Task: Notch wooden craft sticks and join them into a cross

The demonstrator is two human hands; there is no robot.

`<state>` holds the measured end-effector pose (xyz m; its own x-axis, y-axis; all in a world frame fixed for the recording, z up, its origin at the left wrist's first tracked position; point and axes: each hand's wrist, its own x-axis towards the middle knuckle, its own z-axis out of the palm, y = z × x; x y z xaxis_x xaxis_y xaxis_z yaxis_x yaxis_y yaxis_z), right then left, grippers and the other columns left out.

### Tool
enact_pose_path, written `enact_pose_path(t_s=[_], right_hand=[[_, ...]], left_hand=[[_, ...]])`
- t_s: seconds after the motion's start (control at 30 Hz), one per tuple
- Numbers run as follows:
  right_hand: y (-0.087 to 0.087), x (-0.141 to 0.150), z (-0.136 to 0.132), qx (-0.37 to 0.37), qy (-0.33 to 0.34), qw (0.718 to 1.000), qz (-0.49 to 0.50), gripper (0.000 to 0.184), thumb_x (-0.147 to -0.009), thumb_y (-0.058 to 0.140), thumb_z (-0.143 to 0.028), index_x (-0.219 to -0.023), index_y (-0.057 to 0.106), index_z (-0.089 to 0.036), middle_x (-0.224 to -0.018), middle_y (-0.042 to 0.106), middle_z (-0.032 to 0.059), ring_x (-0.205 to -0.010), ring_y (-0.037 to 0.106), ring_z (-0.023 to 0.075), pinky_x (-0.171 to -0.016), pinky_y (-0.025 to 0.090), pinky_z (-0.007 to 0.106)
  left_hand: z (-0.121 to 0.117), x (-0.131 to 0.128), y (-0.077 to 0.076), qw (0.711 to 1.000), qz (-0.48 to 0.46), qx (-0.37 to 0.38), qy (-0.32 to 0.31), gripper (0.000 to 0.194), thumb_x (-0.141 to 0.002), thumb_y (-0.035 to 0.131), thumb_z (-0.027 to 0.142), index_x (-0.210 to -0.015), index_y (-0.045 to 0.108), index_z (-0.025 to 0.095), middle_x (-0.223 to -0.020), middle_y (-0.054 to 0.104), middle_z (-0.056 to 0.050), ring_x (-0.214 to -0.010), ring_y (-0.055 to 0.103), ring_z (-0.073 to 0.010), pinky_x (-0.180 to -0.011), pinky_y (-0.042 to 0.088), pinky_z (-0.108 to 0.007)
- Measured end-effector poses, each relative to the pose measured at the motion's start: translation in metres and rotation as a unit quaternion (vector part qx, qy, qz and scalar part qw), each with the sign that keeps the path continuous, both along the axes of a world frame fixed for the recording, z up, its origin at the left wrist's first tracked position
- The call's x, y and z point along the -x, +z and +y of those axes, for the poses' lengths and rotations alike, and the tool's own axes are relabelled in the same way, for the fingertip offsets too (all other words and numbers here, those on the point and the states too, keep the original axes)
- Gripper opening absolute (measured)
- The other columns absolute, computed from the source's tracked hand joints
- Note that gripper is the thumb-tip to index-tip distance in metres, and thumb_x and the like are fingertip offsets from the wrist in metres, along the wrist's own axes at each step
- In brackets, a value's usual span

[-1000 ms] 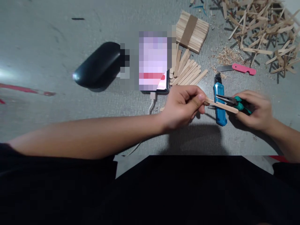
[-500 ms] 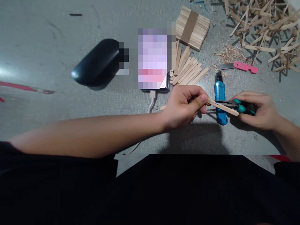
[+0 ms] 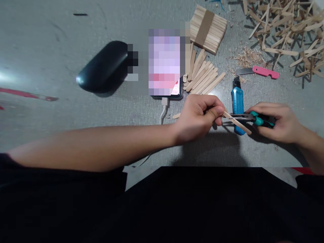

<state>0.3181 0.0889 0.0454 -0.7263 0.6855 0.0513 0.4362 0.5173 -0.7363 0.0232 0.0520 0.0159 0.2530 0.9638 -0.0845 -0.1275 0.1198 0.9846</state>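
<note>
My left hand [image 3: 199, 116] is closed on one end of a wooden craft stick [image 3: 239, 123], pinched between thumb and fingers. The stick points right and slightly down. My right hand [image 3: 277, 121] grips the green handles of small pliers [image 3: 249, 118], whose dark jaws lie across the stick near its middle. Both hands hover just above a blue utility knife [image 3: 237, 101] lying on the grey surface.
Loose craft sticks [image 3: 204, 76] lie beside a phone [image 3: 165, 62] on a charging cable. A banded bundle of sticks [image 3: 208, 29] sits behind. A pink-handled blade [image 3: 259, 71], wood shavings [image 3: 246, 57], a heap of stick assemblies [image 3: 283, 27] and a black case [image 3: 105, 69] are around.
The pliers' jaws have slid left along the stick toward my left hand. The stick's free end has dipped lower, and both hands sit slightly lower.
</note>
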Motion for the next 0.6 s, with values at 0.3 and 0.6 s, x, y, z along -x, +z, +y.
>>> enact_pose_path(t_s=[0.3, 0.6], right_hand=[[0.003, 0.004, -0.012, -0.015, -0.025, 0.997, -0.068, 0.034, -0.090, 0.071, -0.015, -0.120, 0.081, -0.024, -0.099, 0.080, 0.0038, -0.081, 0.075, 0.0204, -0.070, 0.055, 0.035], [0.005, 0.008, -0.015, -0.022, -0.034, 0.996, -0.080, 0.020, -0.089, 0.068, -0.014, -0.104, 0.077, -0.024, -0.088, 0.076, 0.0018, -0.072, 0.070, 0.0179, -0.064, 0.051, 0.032]], left_hand=[[-0.003, -0.003, -0.001, 0.999, 0.037, 0.006, 0.039, 0.018, -0.091, 0.070, 0.021, -0.073, 0.069, 0.018, -0.055, 0.064, 0.001, -0.048, 0.053, -0.0088, -0.043, 0.037, -0.020], [-0.006, -0.006, -0.002, 0.997, 0.049, 0.008, 0.054, 0.019, -0.094, 0.067, 0.020, -0.076, 0.071, 0.018, -0.056, 0.065, 0.002, -0.047, 0.051, -0.0083, -0.045, 0.037, -0.020]])
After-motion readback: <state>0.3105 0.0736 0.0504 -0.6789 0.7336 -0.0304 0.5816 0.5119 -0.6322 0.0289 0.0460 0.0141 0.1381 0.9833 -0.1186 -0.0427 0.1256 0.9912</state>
